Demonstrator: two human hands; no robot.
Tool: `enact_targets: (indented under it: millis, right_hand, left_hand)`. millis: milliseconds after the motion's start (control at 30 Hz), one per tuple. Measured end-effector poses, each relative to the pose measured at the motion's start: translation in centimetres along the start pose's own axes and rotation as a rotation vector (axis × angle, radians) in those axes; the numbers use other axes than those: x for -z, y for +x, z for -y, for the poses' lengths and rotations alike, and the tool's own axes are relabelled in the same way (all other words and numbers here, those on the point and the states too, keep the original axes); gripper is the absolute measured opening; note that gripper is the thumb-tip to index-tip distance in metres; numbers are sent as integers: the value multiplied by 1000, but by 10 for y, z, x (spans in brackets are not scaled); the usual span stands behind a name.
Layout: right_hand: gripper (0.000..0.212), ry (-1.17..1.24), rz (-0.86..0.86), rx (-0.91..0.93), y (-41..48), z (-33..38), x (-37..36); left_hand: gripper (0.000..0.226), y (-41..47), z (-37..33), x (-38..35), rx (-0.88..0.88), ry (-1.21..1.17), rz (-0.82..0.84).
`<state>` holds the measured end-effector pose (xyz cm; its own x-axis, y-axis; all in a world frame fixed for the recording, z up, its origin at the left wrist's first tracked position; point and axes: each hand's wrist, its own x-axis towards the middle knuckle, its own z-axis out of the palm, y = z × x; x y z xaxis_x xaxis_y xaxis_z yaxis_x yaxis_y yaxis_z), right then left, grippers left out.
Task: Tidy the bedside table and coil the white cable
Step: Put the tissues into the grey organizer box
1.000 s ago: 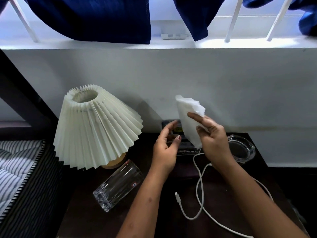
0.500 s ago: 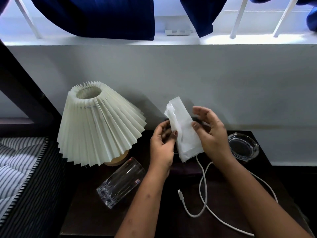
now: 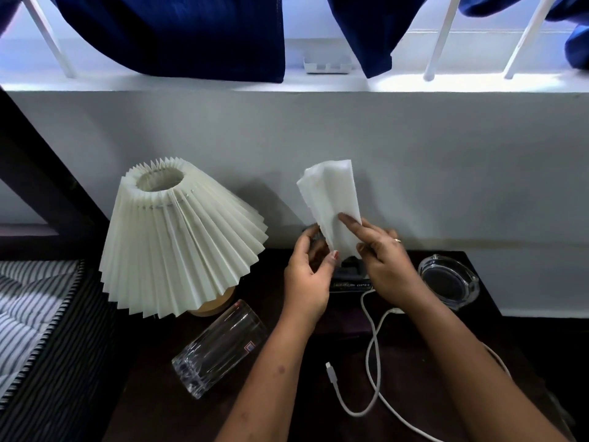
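Observation:
Both hands hold a white tissue upright above the back of the dark bedside table. My right hand pinches its right edge with thumb and fingers. My left hand grips its lower left edge. The white cable lies loose on the table below my right wrist, looping forward with its plug end free. A dark box sits partly hidden behind my hands.
A pleated cream lamp leans at the table's left rear. A clear drinking glass lies on its side in front of it. A glass ashtray stands at the right rear. A striped mattress borders the left.
The tissue has gone from my right hand alone to both hands. It now stands taller and more spread, and my left hand has closed on its lower edge.

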<state>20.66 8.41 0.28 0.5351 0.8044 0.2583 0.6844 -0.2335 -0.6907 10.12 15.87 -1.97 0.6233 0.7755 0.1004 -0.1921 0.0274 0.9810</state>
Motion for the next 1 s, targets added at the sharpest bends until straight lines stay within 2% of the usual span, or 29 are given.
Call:
enact_targets:
  millis: [200,367,500,633,767,867,1000]
  right_hand:
    - [73,-72,17,33,16,-18,-7]
    - [75,12,-9,36,36,-24,-15]
    - [81,108,68,14,36,-31,-22]
    - [76,47,76,-29,36,-38,-22]
    - [68,-90,112,-78,37,-40,-23]
    - [64,-221,98,-122,37,-40,-23]
    - [54,-212,32,-160,36,-43,-23]
  left_hand:
    - [44,33,2,-4,-45,259,37]
    - [68,39,14,-2,-84,416,25]
    - [83,37,19,-1,-142,493,44]
    - [92,37,23,4,-175,564,53]
    - [84,36,24,9,-190,621,100]
    - [62,40,29,10,-214,709,131]
    - [43,40,33,11,-175,829,113]
